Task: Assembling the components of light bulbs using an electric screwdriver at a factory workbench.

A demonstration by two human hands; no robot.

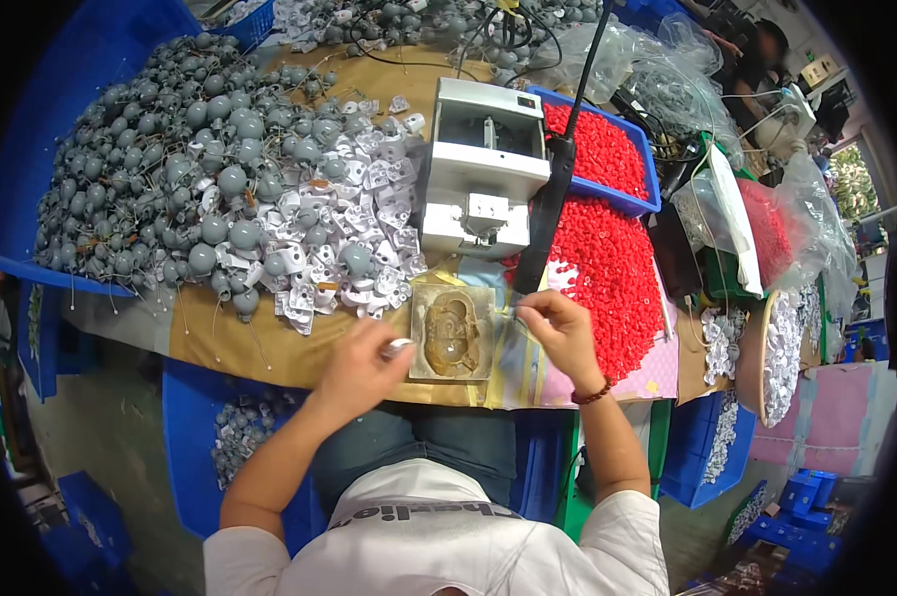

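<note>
My left hand (361,360) is closed round a small white plastic part (397,347), most of it hidden by the fingers. Just right of it lies a square mould-like block (421,371), with a rounded, shiny brownish hollow in its middle. My right hand (564,333) pinches thumb and forefinger together on the block's other side, beside a heap of small red plastic pieces (612,288). What those fingertips hold, if anything, is too small to make out. A grey and white bench machine (485,164) stands behind the block.
Grey ball-shaped parts with thin wires (170,169) pile up at the left, white plastic parts (359,219) beside them. A blue tray (639,207) holds more red pieces. A dark upright arm (548,214) rises near my right hand. Blue bins (192,477) stand below the table edge.
</note>
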